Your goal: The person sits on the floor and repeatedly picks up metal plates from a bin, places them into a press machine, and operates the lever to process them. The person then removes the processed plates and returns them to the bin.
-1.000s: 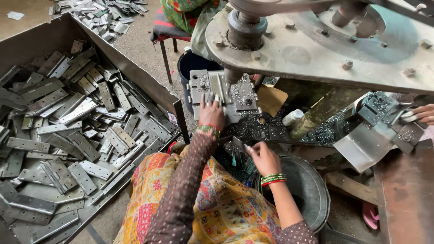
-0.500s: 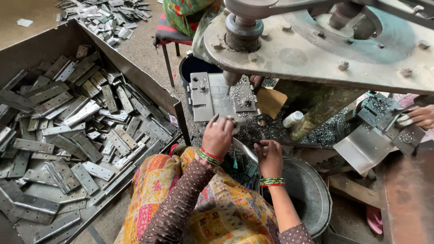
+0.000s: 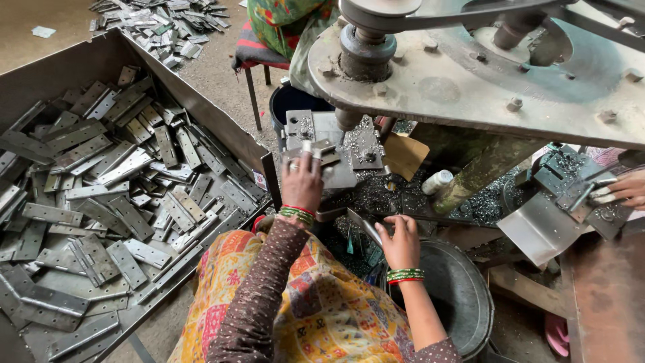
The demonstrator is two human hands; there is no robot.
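My left hand [image 3: 302, 183] reaches forward and presses a grey metal hinge [image 3: 316, 149] onto the steel jig plate [image 3: 349, 144] under the drill spindle [image 3: 349, 119]. Closer to me, my right hand [image 3: 403, 243] grips another flat hinge [image 3: 366, 228] above the rim of a round metal basin [image 3: 463, 289]. Both wrists wear green and red bangles. Metal shavings cover the bench around the jig.
A big metal tray [image 3: 222, 128] full of several grey hinges fills the left. The machine's heavy flat arm [image 3: 484, 74] overhangs the jig. Another person's hand [image 3: 621, 189] works at a second jig on the right. A stool [image 3: 255, 60] and a hinge pile [image 3: 161, 20] lie behind.
My left hand pulled back to my lap, then went forward again and now sets a hinge on the jig. My right hand stayed by the basin and now holds a hinge.
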